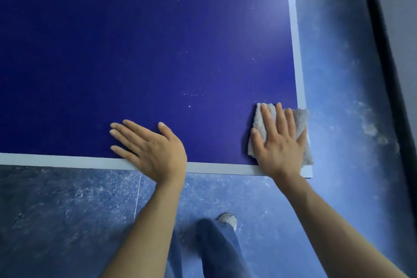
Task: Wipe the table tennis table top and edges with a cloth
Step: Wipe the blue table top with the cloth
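The dark blue table tennis table point(135, 52) fills the upper left, with a white line along its near edge and its right edge. A folded grey cloth point(300, 117) lies on the near right corner of the table. My right hand point(278, 142) presses flat on the cloth with straight, spread fingers. My left hand point(151, 149) rests flat on the bare table top beside the near white line, fingers straight and pointing left. Small white specks dot the surface above the hands.
A scuffed blue floor point(338, 97) runs to the right of the table and below its near edge. A dark skirting strip point(383, 52) borders a grey wall at far right. My jeans leg and a pale shoe point(228, 220) stand under the near edge.
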